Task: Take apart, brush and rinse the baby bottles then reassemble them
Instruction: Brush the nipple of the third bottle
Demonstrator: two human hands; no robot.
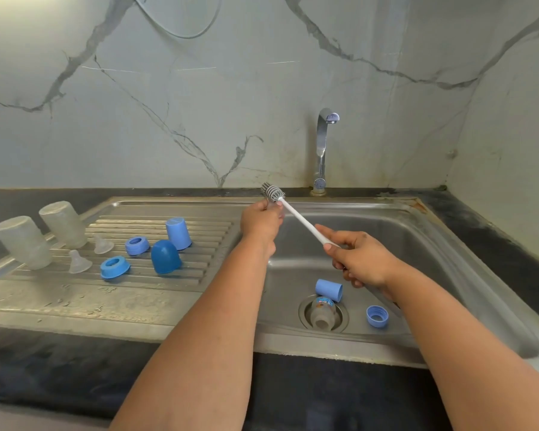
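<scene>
- Head view: right hand grips the white handle of the bottle brush; bristle head up by the left hand.
- Left hand fingers curled round something small and clear, likely a teat; too hidden to be sure.
- In sink basin: bottle lying on the drain, blue cap touching it, blue ring just beside.
- Drainboard: two upturned bottles, teats, rings, caps.
- Judgement: teat soft, light, slippery wet; pinch at its base flange.
</scene>
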